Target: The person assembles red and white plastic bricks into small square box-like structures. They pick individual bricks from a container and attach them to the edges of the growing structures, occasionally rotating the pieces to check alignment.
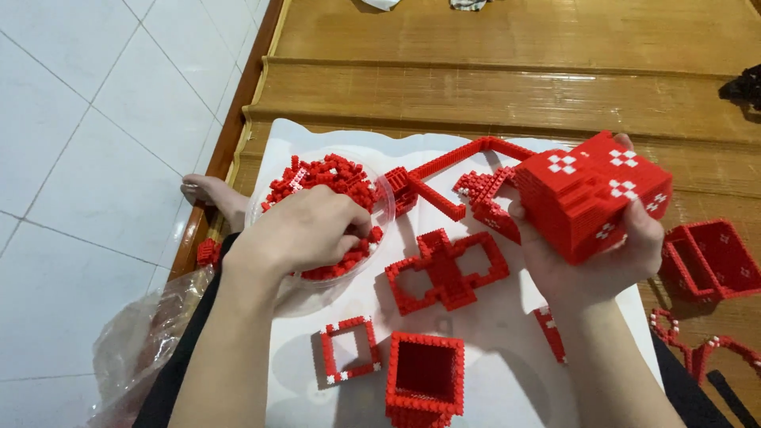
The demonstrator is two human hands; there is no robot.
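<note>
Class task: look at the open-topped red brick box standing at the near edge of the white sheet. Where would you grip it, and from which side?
Grip the open red box by two opposite outer walls, coming down from above. It stands upright with its mouth up and its walls look flat and straight, so fingers would probably sit firmly there. Pinching one thin rim might pull bricks apart. The space around it on the white sheet leaves room.
</note>
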